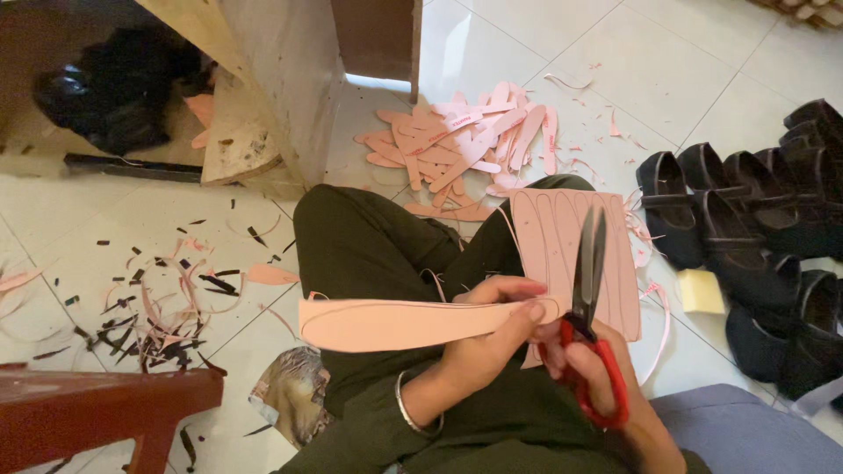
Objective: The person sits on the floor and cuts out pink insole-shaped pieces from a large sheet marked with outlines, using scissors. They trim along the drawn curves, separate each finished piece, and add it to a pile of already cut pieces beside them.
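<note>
Right hand (590, 364) perhaps hides scissors (590, 263) pivot.

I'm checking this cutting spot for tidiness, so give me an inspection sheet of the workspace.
Surface: pale tiled floor; the person works over their lap.
Job's things: pink insole strip in left hand; red-handled scissors in right hand; marked pink sheet on the knee.
Clutter: pile of cut insoles; pink and black offcuts.
Grippers: both hands' fingers closed on their things.
Cables: nothing seen.
Surroundings: black shoes, wooden furniture, red stool.
</note>
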A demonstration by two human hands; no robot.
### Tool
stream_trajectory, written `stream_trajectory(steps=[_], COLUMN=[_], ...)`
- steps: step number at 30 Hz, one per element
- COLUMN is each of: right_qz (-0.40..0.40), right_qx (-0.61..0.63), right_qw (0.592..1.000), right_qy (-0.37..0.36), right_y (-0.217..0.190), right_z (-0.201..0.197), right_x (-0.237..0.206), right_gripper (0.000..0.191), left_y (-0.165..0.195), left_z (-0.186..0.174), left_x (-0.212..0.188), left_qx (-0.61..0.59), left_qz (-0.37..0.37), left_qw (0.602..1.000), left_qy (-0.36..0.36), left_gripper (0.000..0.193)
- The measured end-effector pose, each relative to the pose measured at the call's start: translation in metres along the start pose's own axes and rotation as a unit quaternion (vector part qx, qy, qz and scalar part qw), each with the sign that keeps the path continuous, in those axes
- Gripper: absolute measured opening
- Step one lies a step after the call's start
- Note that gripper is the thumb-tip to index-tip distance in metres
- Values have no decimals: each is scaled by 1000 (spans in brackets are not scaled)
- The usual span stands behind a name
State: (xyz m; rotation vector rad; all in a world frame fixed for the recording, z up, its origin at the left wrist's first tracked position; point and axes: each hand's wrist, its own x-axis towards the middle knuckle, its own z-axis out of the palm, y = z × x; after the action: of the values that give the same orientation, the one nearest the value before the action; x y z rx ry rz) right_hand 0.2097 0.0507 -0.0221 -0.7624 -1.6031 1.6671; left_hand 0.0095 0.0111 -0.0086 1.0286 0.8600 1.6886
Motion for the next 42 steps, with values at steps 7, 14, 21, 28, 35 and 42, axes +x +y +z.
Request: stream_trajectory(steps=[7, 14, 21, 28, 35, 42], right_qz=[-7, 42, 60, 24, 65, 89], right_qx=[-90, -134, -181, -209, -208, -176], right_qw=[990, 985, 979, 977, 976, 979], right_qy=[-111, -97, -68, -10, 1, -50], right_y=[4, 6, 2, 3, 3, -8], right_z=[7, 10, 15, 19, 18, 15], right_x=[0, 2, 6, 6, 4, 3], right_gripper=[70, 45, 25, 22, 22, 27], left_y=[-8, -6, 1, 0, 0, 10], left_z=[6, 8, 11, 17, 16, 9], left_x=[-5, -9, -12, -16, -16, -18], left_qx=[-126, -75, -81, -86, -81, -141], left_qz=[-53, -23, -54, -32, 6, -55], left_qw=[989, 995, 993, 993, 994, 988], left_qy=[59, 61, 59, 74, 69, 38], left_gripper=[23, 19, 16, 14, 13, 14])
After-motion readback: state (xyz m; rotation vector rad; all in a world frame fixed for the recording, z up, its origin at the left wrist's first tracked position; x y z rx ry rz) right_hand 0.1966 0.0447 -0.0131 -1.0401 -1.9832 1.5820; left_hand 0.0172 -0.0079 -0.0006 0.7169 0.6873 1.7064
